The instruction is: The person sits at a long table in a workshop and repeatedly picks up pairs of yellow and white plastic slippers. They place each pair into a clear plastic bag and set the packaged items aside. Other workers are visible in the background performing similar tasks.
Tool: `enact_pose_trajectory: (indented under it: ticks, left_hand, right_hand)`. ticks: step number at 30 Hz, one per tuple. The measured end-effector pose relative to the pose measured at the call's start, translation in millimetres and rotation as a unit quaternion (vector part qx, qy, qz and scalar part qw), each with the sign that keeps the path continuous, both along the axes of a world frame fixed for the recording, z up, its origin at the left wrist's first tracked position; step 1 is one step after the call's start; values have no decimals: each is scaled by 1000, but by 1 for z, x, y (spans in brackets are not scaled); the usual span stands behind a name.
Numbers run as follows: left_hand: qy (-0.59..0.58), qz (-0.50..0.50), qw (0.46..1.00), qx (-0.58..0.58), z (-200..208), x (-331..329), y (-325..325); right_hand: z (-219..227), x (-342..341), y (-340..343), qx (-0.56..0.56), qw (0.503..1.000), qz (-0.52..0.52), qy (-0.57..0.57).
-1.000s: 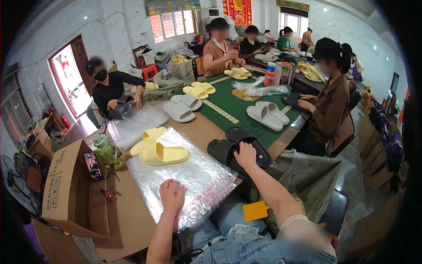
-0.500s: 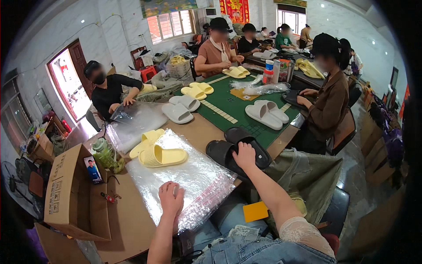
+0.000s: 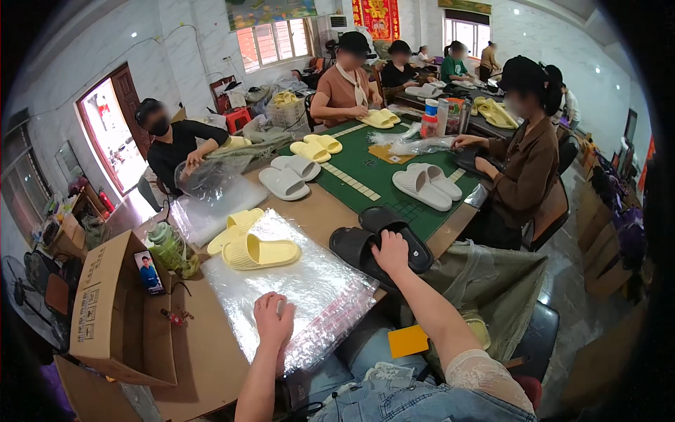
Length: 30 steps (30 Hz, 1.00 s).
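Observation:
At the table's right edge lies a pair of black slippers point(image 3: 356, 247). My right hand point(image 3: 391, 253) grips one of them, fingers at its strap. Beneath my left hand point(image 3: 274, 315) is a stack of clear plastic bags point(image 3: 327, 299); the fingers are loosely bent, and nothing shows in them. On the far part of that stack rests a pair of yellow slippers point(image 3: 271, 253), one partly hidden behind the other.
To the left stand an open cardboard box point(image 3: 105, 309), a phone point(image 3: 148, 273) and a green bottle point(image 3: 169, 246). White slippers point(image 3: 422, 186) and more yellow slippers lie farther across. Co-workers sit around the table. A sack point(image 3: 492, 281) hangs by my right arm.
My hands have hardly moved. At left, a co-worker lifts and bunches a clear bag. The co-worker on the right reaches toward the clear bags; the one opposite has lowered their hands to yellow slippers.

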<state>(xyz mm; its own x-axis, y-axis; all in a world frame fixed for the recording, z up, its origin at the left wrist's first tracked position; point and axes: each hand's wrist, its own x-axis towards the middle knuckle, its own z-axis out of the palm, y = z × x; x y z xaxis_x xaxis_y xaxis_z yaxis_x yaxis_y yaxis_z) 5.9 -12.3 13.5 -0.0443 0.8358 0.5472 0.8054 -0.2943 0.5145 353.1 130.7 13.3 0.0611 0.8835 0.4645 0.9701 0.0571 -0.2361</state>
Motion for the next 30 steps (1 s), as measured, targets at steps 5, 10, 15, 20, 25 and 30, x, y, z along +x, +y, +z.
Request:
enact_pose_trajectory:
  ticks: [5, 10, 15, 20, 25, 30]
  left_hand:
    - [7, -1, 1000, 20, -6, -3, 3]
    - [-1, 1, 1000, 8, -6, -3, 1]
    - [-8, 0, 1000, -7, -1, 0, -1]
    - [-2, 7, 1000, -5, -2, 1, -1]
    - [2, 8, 1000, -4, -2, 0, -1]
    - [-1, 12, 1000, -9, 2, 3, -3]
  right_hand:
    - [0, 0, 1, 1, 1000, 2, 3]
    - [0, -1, 0, 16, 1000, 2, -7]
    - [-2, 1, 1, 21, 1000, 2, -6]
    - [-1, -1, 0, 22, 1000, 6, -5]
    - [-2, 1, 0, 25, 1000, 6, 2]
    - [-4, 0, 1, 29, 1000, 9, 1]
